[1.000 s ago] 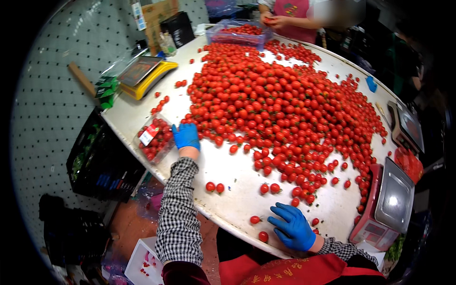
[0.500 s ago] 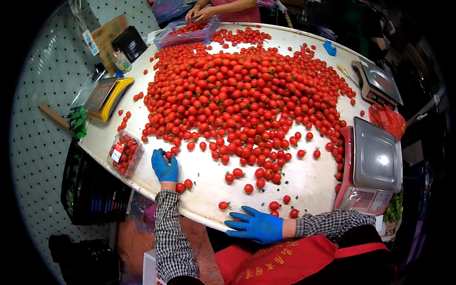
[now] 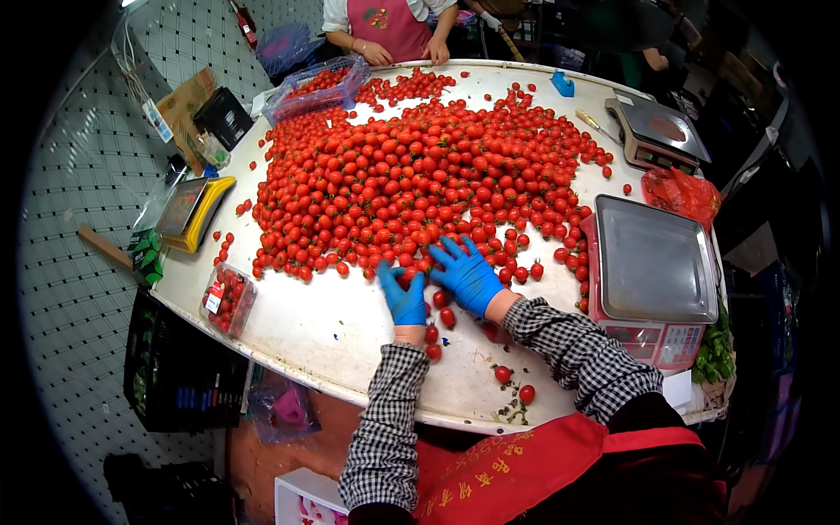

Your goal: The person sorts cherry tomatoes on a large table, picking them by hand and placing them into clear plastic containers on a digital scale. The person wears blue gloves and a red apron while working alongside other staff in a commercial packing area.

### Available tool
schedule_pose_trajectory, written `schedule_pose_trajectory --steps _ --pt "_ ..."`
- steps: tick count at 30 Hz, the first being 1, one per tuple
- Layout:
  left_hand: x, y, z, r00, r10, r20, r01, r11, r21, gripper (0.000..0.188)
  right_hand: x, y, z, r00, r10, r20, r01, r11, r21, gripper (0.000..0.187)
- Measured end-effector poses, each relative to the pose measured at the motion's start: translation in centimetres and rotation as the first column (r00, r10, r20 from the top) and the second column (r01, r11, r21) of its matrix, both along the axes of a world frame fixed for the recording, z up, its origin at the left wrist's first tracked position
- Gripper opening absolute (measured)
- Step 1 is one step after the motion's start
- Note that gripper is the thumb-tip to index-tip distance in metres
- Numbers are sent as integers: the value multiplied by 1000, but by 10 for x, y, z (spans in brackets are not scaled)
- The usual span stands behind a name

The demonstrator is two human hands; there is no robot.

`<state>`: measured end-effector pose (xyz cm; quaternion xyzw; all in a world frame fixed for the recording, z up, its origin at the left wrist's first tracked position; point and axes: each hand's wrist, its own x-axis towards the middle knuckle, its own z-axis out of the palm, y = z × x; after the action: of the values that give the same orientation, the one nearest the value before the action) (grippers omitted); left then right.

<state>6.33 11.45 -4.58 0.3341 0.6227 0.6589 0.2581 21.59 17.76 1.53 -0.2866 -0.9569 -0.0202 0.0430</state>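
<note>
A large heap of red cherry tomatoes (image 3: pixel 394 179) covers the middle of the white table (image 3: pixel 324 346). Both my hands wear blue gloves and meet at the heap's near edge. My left hand (image 3: pixel 403 299) has thumb and fingers apart, with tomatoes at its fingertips. Just to its right, my right hand (image 3: pixel 468 276) lies over the edge of the heap, its fingers spread. Neither hand visibly lifts anything. A few loose tomatoes (image 3: pixel 432 333) lie between and below my wrists. Others (image 3: pixel 527 394) sit nearer the front edge beside bits of green stem.
A clear box of tomatoes (image 3: pixel 229 300) stands at the left edge, below a yellow scale (image 3: pixel 198 213). On the right are a red scale with a steel tray (image 3: pixel 656 262), a red bag (image 3: pixel 682 194) and another scale (image 3: pixel 658 131). A person (image 3: pixel 389 31) stands opposite, near a plastic crate (image 3: pixel 317 87).
My left hand has moved right from beside the clear box. My right hand has come forward from the table's front edge to the heap. Opposite, the person's hands have left the crate.
</note>
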Motion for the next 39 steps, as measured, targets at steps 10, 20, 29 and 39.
schedule_pose_trajectory --steps 10,20,29,39 --pt "1 -108 30 935 -225 -274 211 974 -81 61 108 -124 1 868 330 -372 -410 898 -159 62" --pt "12 -181 23 940 -90 -330 51 991 -125 35 76 -35 10 980 25 -197 -10 997 79 55" --pt "39 -196 27 854 -160 -495 47 972 -232 36 146 -138 10 871 423 -248 -456 885 -93 64" --pt "44 -149 51 982 -130 133 125 991 44 64 87 -63 8 953 -133 -272 138 990 -3 40"
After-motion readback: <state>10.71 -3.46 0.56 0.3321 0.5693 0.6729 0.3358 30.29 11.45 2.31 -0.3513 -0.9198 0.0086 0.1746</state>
